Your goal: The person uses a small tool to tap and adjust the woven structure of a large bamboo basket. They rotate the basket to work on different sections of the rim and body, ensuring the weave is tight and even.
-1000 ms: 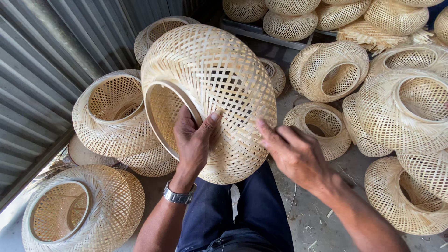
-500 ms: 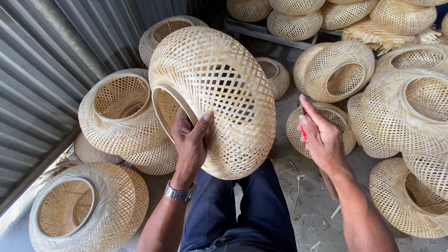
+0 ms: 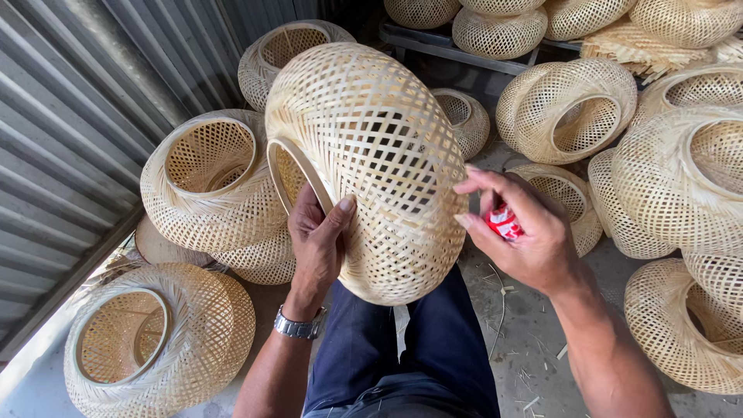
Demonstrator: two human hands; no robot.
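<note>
Clearly, 1 woven bamboo shade [image 3: 371, 155] rests over the person's lap, the left hand [image 3: 317, 240] gripping its rim, thumb pressed outside. The right hand [image 3: 526, 228] pinches 1 small red object [image 3: 503, 222] beside it. About 15 similar hollow shades [image 3: 209, 186] lie around.

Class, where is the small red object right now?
The small red object sits in the right hand, just right of the round woven bamboo shade.

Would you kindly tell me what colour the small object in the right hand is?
Red with white, seen in the head view: small object in the right hand.
</note>
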